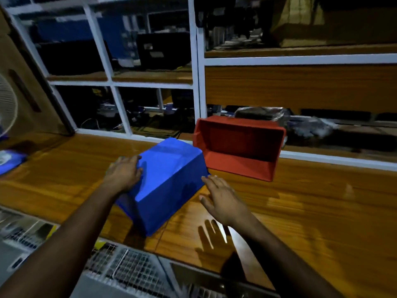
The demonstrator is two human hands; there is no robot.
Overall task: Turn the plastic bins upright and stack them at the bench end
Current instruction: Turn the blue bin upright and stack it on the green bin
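Wooden bench (300, 211), overturned blue bin (169, 181) at its edge between open, empty hands: left (124, 173), right (223, 201).

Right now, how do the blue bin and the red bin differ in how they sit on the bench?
The blue bin lies upside down, base up; the red bin lies on its side, its opening facing the camera. The blue bin sits nearer, with the left hand on it and the right hand open beside it; the red bin stands farther back, untouched. Both are plastic, empty, and not yet upright.

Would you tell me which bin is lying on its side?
The red bin: its opening faces the camera, while the blue bin sits bottom-up.
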